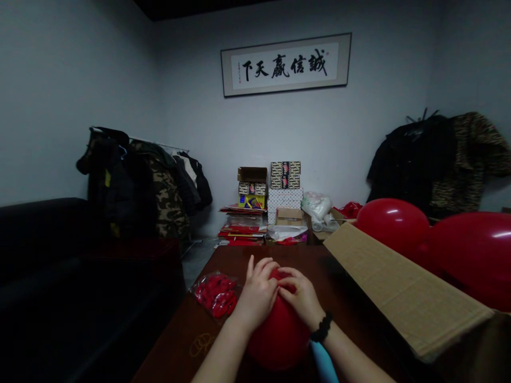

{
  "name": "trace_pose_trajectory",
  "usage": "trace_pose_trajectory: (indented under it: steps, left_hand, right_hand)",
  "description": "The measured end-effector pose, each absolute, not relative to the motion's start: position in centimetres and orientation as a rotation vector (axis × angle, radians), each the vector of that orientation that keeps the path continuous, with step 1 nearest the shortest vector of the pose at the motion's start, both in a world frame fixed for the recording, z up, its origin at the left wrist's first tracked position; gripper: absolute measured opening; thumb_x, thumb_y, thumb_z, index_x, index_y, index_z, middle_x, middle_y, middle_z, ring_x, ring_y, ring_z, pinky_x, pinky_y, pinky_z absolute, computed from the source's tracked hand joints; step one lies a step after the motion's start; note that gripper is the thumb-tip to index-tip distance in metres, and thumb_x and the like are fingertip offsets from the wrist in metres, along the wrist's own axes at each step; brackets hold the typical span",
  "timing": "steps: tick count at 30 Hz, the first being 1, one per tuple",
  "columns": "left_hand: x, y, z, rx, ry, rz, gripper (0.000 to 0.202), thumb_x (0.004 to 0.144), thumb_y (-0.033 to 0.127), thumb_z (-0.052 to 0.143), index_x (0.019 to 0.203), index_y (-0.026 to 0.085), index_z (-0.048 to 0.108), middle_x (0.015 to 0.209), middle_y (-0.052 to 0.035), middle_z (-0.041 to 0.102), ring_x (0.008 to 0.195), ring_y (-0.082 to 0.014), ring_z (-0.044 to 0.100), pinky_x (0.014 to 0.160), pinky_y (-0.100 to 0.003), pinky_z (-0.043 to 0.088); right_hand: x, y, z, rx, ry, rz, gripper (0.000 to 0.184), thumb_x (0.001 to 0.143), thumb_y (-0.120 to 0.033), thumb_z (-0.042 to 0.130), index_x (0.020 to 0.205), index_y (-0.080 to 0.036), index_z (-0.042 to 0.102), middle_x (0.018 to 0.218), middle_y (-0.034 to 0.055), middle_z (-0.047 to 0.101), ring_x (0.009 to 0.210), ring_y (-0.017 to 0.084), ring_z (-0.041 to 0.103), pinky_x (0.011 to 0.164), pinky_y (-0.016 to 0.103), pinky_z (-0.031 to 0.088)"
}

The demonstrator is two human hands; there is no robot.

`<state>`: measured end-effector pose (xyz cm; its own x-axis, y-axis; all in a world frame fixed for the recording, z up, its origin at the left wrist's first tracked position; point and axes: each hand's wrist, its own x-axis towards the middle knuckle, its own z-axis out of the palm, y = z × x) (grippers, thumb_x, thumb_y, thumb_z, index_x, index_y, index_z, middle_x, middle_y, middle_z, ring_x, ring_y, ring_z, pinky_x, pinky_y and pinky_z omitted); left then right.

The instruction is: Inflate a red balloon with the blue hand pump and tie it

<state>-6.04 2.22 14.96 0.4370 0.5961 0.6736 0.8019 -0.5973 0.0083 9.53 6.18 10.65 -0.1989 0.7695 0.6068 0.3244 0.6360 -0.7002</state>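
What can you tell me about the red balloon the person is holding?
The red balloon is inflated, with a smooth, glossy rubber look and a rounded body bulging below the person's hands. Its narrow neck end points up, gathered between the fingers of the left hand and the right hand, which both touch it. It sits over a dark wooden table, though whether it touches the table cannot be told. Any knot is hidden by the fingers.

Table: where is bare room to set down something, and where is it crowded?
The table is bare beyond the left hand and right hand, between the balloon bag and box flap, and in front of the bag. Crowded at right, by the flap and big balloons.
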Motion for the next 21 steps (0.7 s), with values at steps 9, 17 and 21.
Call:
trace_pose_trajectory:
  steps: [9,17,21]
  left_hand:
    - [-5.9,1.6,13.8,-2.238,-1.388,-1.134,0.012,0.076,0.012,0.06,0.08,0.022,0.064,0.115,-0.0065,0.06,0.119,-0.0274,0.047,0.11,-0.064,0.018]
    - [-6.3,1.1,12.9,-2.173,-1.561,-1.148,0.01,0.075,0.014,0.061,0.075,0.023,0.063,0.12,-0.0061,0.058,0.124,-0.0285,0.043,0.109,-0.064,0.017]
    - [-6.7,1.5,12.6,-2.167,-1.696,-1.081,0.009,0.074,0.016,0.063,0.069,0.023,0.064,0.119,-0.0042,0.061,0.124,-0.029,0.043,0.108,-0.065,0.015]
  right_hand:
    - [8.8,6.3,10.0,-0.899,-1.841,0.276,0.017,0.071,-0.007,0.061,0.067,-0.021,0.068,0.106,0.007,0.065,0.111,0.024,0.053,0.1,0.044,0.041]
    - [7.7,6.2,9.2,-0.856,-1.918,0.138,0.019,0.073,-0.004,0.057,0.073,-0.02,0.068,0.114,0.0101,0.063,0.115,0.025,0.051,0.105,0.052,0.036]
    - [7.2,6.1,8.6,-0.835,-1.972,0.083,0.016,0.075,-0.007,0.059,0.077,-0.02,0.069,0.117,0.0104,0.062,0.117,0.026,0.05,0.107,0.058,0.03]
